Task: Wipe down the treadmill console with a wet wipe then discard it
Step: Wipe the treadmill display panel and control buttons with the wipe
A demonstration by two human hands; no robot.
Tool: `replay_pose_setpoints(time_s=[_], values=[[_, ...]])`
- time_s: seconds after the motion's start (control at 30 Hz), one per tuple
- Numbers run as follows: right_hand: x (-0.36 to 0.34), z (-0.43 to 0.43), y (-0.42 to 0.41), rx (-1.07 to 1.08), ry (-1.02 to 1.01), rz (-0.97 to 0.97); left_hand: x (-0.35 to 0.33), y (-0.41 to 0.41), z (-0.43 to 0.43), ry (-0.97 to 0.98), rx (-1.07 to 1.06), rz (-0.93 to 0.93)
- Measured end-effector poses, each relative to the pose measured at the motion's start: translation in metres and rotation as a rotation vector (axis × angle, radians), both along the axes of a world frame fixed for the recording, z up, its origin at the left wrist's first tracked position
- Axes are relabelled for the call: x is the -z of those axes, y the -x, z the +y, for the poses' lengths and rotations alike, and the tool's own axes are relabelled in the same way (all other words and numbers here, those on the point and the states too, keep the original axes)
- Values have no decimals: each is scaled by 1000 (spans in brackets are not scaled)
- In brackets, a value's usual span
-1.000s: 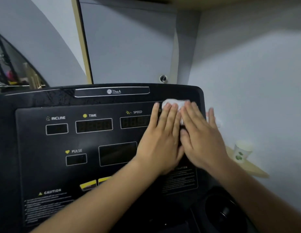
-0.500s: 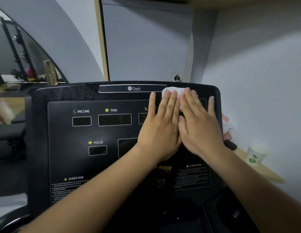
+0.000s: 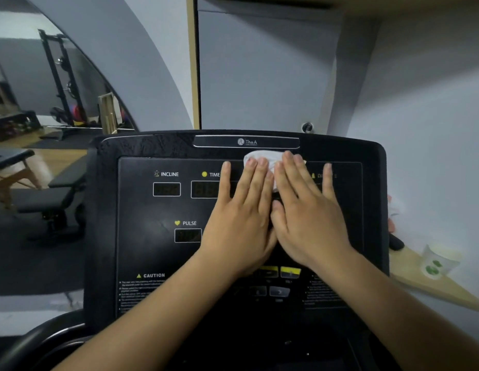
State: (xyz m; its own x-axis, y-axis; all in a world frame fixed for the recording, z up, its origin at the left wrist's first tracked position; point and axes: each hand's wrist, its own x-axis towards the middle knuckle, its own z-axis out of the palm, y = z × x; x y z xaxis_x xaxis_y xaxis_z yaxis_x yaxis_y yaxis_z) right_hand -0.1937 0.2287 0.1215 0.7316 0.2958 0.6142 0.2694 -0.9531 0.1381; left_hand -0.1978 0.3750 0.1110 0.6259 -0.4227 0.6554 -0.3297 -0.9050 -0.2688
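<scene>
Head view. The left hand and right hand lie flat on the black console, side by side and touching at the thumbs, fingers straight. The fingertips of both hands press on a crumpled white wipe, which sits just below the brand strip near the console's top edge. The left hand covers part of the TIME display. The labels INCLINE, PULSE and CAUTION are legible on the left half. At right, a cup with green marks stands on a wooden shelf against the wall. A black rack shows at far left.
</scene>
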Motion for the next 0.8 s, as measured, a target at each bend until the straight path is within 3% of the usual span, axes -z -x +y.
replay_pose_setpoints(time_s=[0.13, 0.33, 0.53, 0.8], values=[[20, 14, 10, -71, 41, -6, 19, 14, 27, -17, -10, 18], [-16, 53, -9, -59, 39, -17, -14, 1, 46, -4, -131, -10], [19, 69, 10, -166, 89, -14, 25, 27, 78, 23, -127, 23], [-22, 114, -4, -149, 125, -17, -4, 13, 107, 62, -209, 14]])
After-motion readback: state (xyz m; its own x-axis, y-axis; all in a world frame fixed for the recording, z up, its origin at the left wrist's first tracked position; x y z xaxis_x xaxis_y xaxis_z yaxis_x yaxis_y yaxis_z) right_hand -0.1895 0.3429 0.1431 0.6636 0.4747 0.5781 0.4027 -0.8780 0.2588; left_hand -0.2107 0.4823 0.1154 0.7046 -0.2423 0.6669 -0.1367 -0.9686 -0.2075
